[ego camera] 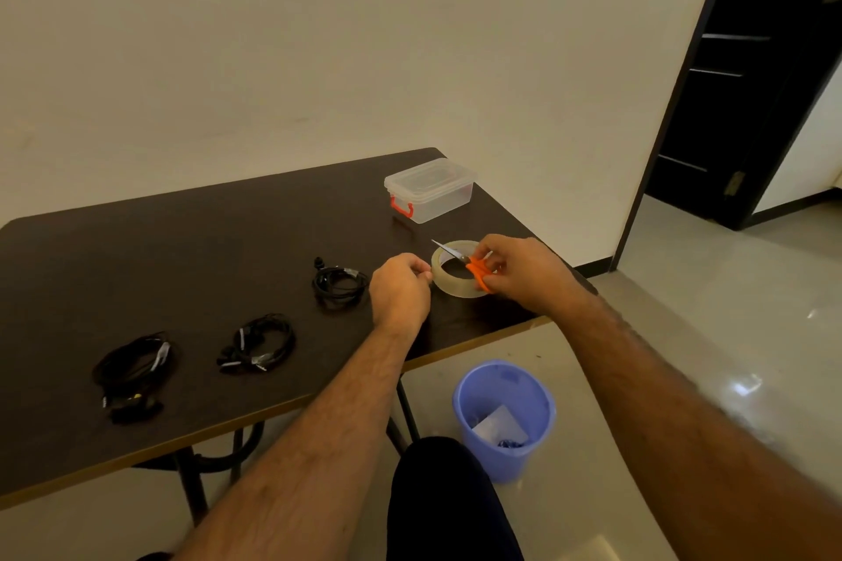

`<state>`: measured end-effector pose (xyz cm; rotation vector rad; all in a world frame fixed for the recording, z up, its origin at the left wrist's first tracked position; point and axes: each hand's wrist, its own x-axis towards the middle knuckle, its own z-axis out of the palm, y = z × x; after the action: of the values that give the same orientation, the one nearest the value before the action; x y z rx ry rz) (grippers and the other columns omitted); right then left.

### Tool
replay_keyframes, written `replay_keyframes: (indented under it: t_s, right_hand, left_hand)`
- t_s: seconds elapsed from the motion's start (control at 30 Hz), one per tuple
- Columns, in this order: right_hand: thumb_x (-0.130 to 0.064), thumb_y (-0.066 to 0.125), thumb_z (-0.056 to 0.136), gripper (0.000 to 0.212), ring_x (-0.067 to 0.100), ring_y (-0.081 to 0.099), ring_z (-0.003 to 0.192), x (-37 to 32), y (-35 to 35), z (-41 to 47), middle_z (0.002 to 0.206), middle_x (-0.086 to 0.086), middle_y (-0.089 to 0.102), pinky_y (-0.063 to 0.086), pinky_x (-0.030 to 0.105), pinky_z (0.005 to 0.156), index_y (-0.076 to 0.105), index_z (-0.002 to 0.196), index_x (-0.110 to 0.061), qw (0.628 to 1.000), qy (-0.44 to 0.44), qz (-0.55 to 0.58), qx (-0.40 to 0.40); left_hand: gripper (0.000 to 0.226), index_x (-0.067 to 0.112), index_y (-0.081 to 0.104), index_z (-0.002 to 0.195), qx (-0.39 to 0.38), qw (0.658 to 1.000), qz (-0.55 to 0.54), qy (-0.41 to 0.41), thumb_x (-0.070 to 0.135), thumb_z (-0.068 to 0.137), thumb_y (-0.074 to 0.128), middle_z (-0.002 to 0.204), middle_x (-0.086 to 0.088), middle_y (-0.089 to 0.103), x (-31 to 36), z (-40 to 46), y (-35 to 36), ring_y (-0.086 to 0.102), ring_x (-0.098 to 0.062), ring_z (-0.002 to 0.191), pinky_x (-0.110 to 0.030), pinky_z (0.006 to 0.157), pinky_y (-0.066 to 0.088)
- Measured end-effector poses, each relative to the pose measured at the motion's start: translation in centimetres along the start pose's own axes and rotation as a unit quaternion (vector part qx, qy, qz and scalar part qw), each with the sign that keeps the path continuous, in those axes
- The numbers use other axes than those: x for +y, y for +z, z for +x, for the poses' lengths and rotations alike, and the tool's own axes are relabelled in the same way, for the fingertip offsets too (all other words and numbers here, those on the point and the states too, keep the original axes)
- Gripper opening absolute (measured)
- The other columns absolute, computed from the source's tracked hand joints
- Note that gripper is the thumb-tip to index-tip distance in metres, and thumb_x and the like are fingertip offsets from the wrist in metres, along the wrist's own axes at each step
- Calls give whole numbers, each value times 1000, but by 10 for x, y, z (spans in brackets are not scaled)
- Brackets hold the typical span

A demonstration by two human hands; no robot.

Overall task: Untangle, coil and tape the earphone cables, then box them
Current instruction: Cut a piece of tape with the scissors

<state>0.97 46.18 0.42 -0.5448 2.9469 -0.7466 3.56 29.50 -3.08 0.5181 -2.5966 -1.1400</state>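
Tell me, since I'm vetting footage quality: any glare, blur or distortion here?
Head view: wide-angle bending curves the table edge and door frame; warm dim light; glare patches on the floor tiles; right forearm motion-soft; coiled earphone cables sharp enough.

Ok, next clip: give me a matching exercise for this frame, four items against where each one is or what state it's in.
Items:
1. scissors
2. tape roll
3. storage box
4. bin

States or places:
A. on the floor beside the table
B. lid on, at the table's far corner
C. flat on the table between the hands
D. gripped in the right hand

Pairs: 1-D, 2-C, 3-B, 4-A
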Motion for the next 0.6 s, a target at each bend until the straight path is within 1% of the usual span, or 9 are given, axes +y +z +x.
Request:
replay_keyframes:
  t_s: [0.1,0.17,0.23,0.3,0.43,0.53,0.6]
  right_hand:
    - [-26,72,88,37,17,61,103,0,3,-2,119,4,67,50,36,93,58,122,-24,1000,6,6,5]
    - [-30,72,87,38,16,62,103,-1,7,-2,119,2,67,50,36,92,57,122,-25,999,15,-5,30]
    - [-33,72,87,40,17,62,106,-3,11,-2,119,1,67,51,36,92,56,123,-26,998,24,-8,56]
    - [-34,72,87,39,17,63,105,-7,15,-1,117,1,68,52,36,90,56,122,-25,996,33,-13,76]
    - [-38,70,87,37,18,63,100,-17,20,2,111,3,68,53,37,87,60,119,-23,991,60,-30,118]
    - [-41,71,86,40,21,64,101,-26,21,3,111,5,68,54,39,87,62,119,-20,986,91,-34,136]
    - [-43,71,85,42,23,65,100,-32,22,3,109,6,68,55,39,84,63,119,-18,982,112,-39,146]
  left_hand:
    - [16,20,70,109,2,1000,23,-2,22,93,66,107,1,69,-1,-3,-4,62,-11,100,-24,75,45]
    - [20,20,69,113,3,999,40,-3,23,93,66,109,1,69,-2,-5,-7,62,-12,101,-24,75,45]
    - [17,20,70,109,1,999,49,-2,23,93,66,107,1,70,-5,-8,-11,60,-9,95,-23,72,43]
    - [15,20,71,107,-6,999,47,-2,22,93,66,105,2,69,-7,-11,-18,55,-6,89,-23,72,42]
    - [13,19,73,104,-34,999,40,-8,22,94,65,102,1,68,-9,-19,-32,56,-8,92,-26,74,43]
    - [12,20,74,102,-55,998,37,-19,23,93,67,101,2,67,-9,-25,-39,57,-10,94,-28,75,46]
    - [10,20,74,99,-69,997,27,-28,22,92,67,98,2,67,-10,-29,-42,58,-12,94,-31,77,48]
